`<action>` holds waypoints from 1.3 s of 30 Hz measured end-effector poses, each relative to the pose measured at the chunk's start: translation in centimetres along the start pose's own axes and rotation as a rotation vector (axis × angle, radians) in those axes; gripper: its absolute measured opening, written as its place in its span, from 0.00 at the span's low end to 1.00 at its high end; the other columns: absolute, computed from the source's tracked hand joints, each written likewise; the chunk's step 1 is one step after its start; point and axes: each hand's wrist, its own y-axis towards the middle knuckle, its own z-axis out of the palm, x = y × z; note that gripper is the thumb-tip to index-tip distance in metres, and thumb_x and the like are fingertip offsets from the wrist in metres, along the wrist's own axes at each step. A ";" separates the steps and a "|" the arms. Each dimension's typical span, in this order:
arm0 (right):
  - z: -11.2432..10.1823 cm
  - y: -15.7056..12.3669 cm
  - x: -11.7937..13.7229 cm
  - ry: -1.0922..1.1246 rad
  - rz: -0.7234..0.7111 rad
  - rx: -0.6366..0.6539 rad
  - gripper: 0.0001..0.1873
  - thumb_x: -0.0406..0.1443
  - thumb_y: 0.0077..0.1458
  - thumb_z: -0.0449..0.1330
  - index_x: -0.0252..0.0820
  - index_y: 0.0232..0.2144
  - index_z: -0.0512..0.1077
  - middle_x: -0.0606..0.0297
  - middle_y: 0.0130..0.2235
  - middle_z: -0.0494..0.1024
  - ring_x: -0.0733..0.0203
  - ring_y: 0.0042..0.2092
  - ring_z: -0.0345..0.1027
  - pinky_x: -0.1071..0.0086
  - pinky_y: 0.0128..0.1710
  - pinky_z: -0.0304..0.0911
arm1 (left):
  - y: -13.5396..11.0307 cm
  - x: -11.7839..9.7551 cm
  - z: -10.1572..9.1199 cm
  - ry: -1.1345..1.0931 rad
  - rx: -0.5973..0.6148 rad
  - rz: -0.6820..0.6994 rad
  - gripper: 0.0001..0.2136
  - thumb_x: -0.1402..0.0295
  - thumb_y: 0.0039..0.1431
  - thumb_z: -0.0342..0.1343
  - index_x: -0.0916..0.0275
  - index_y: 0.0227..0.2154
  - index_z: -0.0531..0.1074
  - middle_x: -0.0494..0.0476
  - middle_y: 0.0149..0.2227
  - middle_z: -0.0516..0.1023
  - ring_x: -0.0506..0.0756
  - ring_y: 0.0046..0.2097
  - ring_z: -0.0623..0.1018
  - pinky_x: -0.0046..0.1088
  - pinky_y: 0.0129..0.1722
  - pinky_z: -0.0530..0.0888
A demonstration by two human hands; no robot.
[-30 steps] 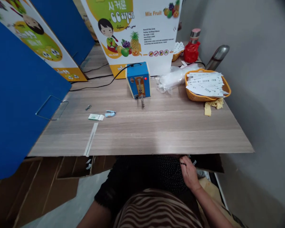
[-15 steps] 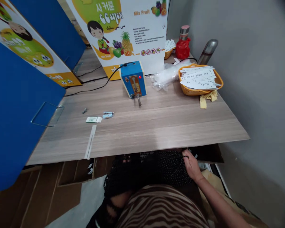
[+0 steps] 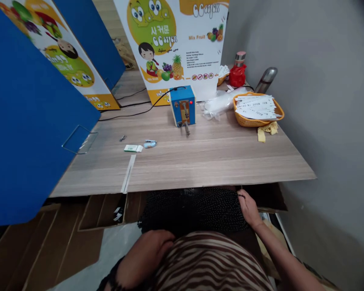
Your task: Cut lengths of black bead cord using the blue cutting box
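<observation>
My right hand (image 3: 248, 208) rests below the front edge of the wooden table (image 3: 200, 161), fingers lying on the black beaded fabric (image 3: 197, 208) over my lap. My left hand (image 3: 145, 252) lies low against the striped garment, curled at the fabric's near edge; its fingers are mostly hidden. On the table stands a small blue machine (image 3: 183, 106) with a red light and a metal lever. An orange basket (image 3: 245, 120) holds white "MADE IN CHINA" paper strips (image 3: 256, 107).
Clear plastic bags (image 3: 218, 105) lie beside the basket, yellow scraps (image 3: 267, 130) in front of it. Small items (image 3: 139, 146) and a white strip (image 3: 128, 173) lie left of centre. Blue printed cartons (image 3: 33, 121) stand left and behind. A red bottle (image 3: 238, 72) and steel flask (image 3: 266, 80) stand by the wall.
The view has lifted and shifted a little. My left hand has come into sight at the bottom; the right hand stays on the black fabric.
</observation>
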 end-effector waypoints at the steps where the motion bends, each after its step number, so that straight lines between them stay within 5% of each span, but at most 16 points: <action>1: 0.0 0.0 0.0 -0.002 0.001 -0.003 0.16 0.42 0.65 0.44 0.42 0.30 0.65 0.64 0.30 0.69 0.58 0.33 0.64 0.68 0.36 0.61 | -0.4 -0.4 -0.6 -0.020 -0.013 0.014 0.13 0.64 0.63 0.47 0.50 0.40 0.78 0.52 0.42 0.80 0.58 0.45 0.78 0.30 0.47 0.71; 4: 0.0 -0.1 -0.1 -0.011 0.012 -0.008 0.16 0.42 0.65 0.44 0.42 0.31 0.66 0.63 0.31 0.70 0.57 0.33 0.65 0.67 0.37 0.61 | -0.4 -0.4 -1.6 0.003 -0.181 -0.014 0.14 0.60 0.65 0.46 0.51 0.46 0.76 0.54 0.46 0.79 0.58 0.48 0.77 0.31 0.50 0.70; 10: 0.2 -0.3 -0.3 0.000 0.022 -0.020 0.17 0.44 0.65 0.44 0.42 0.31 0.66 0.62 0.32 0.71 0.57 0.33 0.66 0.67 0.37 0.61 | 4.2 4.5 -1.8 0.220 -0.593 -0.593 0.25 0.49 0.65 0.42 0.65 0.47 0.72 0.72 0.43 0.77 0.69 0.45 0.78 0.43 0.45 0.72; 14: 0.4 -0.3 -0.3 -0.007 0.005 -0.020 0.17 0.43 0.64 0.44 0.42 0.30 0.65 0.63 0.30 0.69 0.57 0.32 0.64 0.67 0.35 0.60 | 8.2 9.7 -1.2 -0.097 -0.718 -0.351 0.27 0.53 0.64 0.45 0.68 0.58 0.61 0.72 0.59 0.66 0.64 0.63 0.65 0.41 0.60 0.64; 18: 0.3 -0.1 -0.2 -0.009 0.017 -0.006 0.17 0.43 0.65 0.44 0.42 0.30 0.64 0.63 0.30 0.69 0.58 0.32 0.63 0.68 0.36 0.60 | 9.4 12.6 -0.4 -0.304 -0.731 -0.073 0.25 0.51 0.61 0.47 0.65 0.53 0.66 0.65 0.57 0.68 0.61 0.62 0.65 0.40 0.64 0.60; 22: 0.2 -0.1 -0.3 -0.008 0.044 0.012 0.17 0.44 0.65 0.43 0.42 0.31 0.64 0.63 0.31 0.68 0.58 0.33 0.63 0.67 0.37 0.60 | 6.9 11.8 0.3 -0.153 -0.657 0.084 0.18 0.53 0.59 0.51 0.60 0.43 0.74 0.61 0.46 0.75 0.63 0.53 0.72 0.46 0.59 0.64; 27: 0.3 -0.1 -0.5 -0.006 0.073 0.024 0.17 0.44 0.65 0.43 0.43 0.31 0.64 0.62 0.31 0.69 0.56 0.34 0.64 0.66 0.38 0.61 | 4.2 8.4 1.8 0.107 -0.389 0.150 0.10 0.59 0.62 0.54 0.54 0.40 0.76 0.55 0.37 0.77 0.60 0.43 0.75 0.43 0.50 0.68; 32: -1.1 0.4 1.1 -0.017 0.076 0.000 0.18 0.45 0.64 0.44 0.42 0.34 0.69 0.58 0.36 0.72 0.53 0.39 0.67 0.62 0.43 0.63 | 5.2 8.7 2.7 0.158 -0.643 0.144 0.16 0.56 0.65 0.51 0.57 0.50 0.71 0.60 0.49 0.74 0.61 0.51 0.73 0.44 0.52 0.70; 36: -4.9 1.1 4.5 0.105 0.159 -0.147 0.22 0.49 0.65 0.45 0.41 0.41 0.72 0.55 0.44 0.74 0.50 0.48 0.68 0.59 0.51 0.62 | 5.8 10.0 2.6 0.146 -0.747 0.156 0.21 0.51 0.65 0.49 0.60 0.52 0.70 0.62 0.53 0.72 0.63 0.54 0.72 0.47 0.56 0.69; 39: -8.4 1.6 8.1 0.388 0.282 -0.186 0.22 0.51 0.65 0.49 0.41 0.39 0.72 0.59 0.35 0.75 0.53 0.40 0.71 0.60 0.44 0.67 | 5.8 9.7 2.5 0.150 -0.759 0.171 0.22 0.50 0.66 0.47 0.60 0.52 0.69 0.63 0.55 0.71 0.64 0.56 0.71 0.49 0.58 0.68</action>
